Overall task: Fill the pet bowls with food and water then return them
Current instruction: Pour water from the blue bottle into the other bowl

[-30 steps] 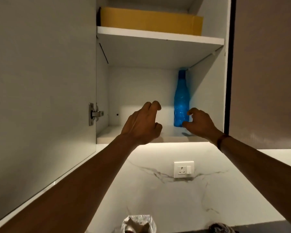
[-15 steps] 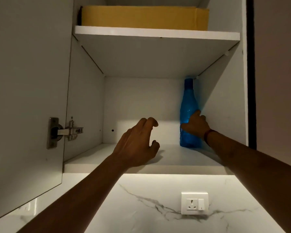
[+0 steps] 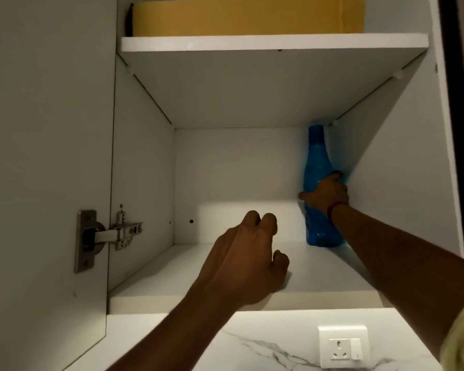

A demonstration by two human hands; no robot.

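Where shelf (image 3: pixel 198 266) meets side wall (image 3: pixel 391 183), the right hand (image 3: pixel 326 194) grips the bottle (image 3: pixel 316 159).

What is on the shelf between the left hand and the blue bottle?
Nothing: in the head view only bare shelf separates the left hand from the bottle.
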